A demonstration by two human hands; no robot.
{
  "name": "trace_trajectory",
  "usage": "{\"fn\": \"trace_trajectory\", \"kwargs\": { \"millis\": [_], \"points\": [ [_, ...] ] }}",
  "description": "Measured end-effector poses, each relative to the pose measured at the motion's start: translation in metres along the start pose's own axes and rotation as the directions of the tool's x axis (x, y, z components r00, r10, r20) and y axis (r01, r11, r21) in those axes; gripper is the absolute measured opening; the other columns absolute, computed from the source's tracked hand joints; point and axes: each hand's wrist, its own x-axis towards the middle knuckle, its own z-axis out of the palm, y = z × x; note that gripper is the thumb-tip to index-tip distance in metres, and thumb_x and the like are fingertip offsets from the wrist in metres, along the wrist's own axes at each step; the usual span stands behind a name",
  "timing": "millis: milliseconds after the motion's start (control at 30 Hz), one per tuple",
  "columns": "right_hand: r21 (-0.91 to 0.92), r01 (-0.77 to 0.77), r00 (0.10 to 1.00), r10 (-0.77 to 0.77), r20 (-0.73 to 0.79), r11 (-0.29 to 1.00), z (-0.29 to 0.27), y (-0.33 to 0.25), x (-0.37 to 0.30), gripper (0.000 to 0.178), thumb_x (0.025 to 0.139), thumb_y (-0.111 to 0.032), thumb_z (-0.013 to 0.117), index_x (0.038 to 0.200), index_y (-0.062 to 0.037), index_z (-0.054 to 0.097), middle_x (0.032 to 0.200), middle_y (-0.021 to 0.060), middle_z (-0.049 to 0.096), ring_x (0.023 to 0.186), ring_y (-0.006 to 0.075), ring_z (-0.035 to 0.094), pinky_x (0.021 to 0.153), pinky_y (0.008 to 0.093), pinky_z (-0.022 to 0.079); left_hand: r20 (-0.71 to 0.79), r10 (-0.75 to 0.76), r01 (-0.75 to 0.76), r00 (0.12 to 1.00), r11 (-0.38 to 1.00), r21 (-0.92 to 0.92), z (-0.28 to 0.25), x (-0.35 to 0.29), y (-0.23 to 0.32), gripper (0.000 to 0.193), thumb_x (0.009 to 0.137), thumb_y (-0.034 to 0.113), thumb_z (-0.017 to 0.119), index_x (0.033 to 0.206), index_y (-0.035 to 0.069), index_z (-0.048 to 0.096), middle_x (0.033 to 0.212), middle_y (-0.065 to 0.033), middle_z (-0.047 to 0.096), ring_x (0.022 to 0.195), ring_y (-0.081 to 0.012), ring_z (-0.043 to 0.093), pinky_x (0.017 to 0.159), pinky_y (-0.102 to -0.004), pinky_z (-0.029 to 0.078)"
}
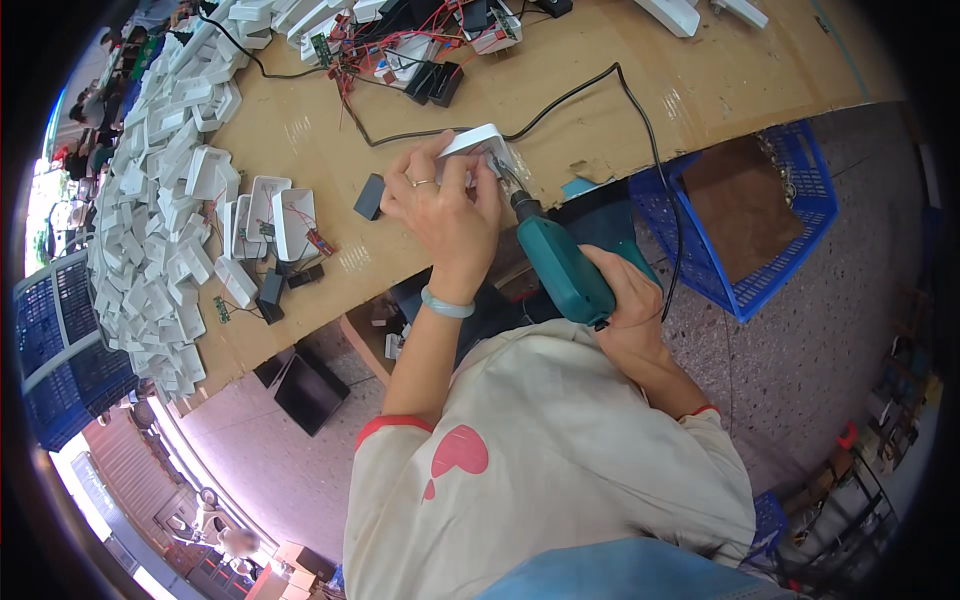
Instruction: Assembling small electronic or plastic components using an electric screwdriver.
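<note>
My left hand is closed on a white plastic case, holding it at the table's near edge. My right hand grips a teal electric screwdriver by its handle. The tool's tip points into the open side of the case, beside my left fingertips; the exact contact spot is too small to make out. A small black box lies just left of my left hand. The screwdriver's black cord loops over the table behind the case and hangs down on the right.
A big heap of white cases covers the table's left side. Some open cases with wired circuit boards lie nearer. At the back is a tangle of red wires with black boxes. A blue crate stands right of the cardboard-covered table.
</note>
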Motion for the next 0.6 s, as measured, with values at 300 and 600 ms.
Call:
{"fn": "trace_trajectory", "kwargs": {
  "millis": [300,600],
  "points": [
    [0.094,-0.001,1.000,0.001,-0.008,0.996,-0.0080,-0.0033,-0.0010,0.052,0.075,-0.004,0.079,0.125,-0.0014,0.065,0.107,0.0163,0.071,0.090,0.0354,0.070,0.078,0.0388,0.055,-0.005,0.009,-0.009,1.000,1.000,-0.003,-0.0006,-0.0008,0.0004,0.010,0.075,0.012,0.081,0.082,0.011,0.073,0.123,-0.0031,0.067,0.120,-0.0321,0.054,0.099,-0.0503,0.034],
    [0.026,-0.019,1.000,0.019,-0.009,0.999,0.0000,-0.0023,0.0001,0.061,0.065,0.006,0.071,0.125,-0.0054,0.065,0.099,0.0164,0.069,0.089,0.0390,0.067,0.079,0.0439,0.054,-0.032,0.007,-0.008,0.999,1.000,-0.027,0.0033,-0.0039,-0.0019,0.009,0.076,0.011,0.080,0.082,0.011,0.073,0.124,-0.0031,0.068,0.121,-0.0321,0.055,0.098,-0.0497,0.034]
  ]
}}
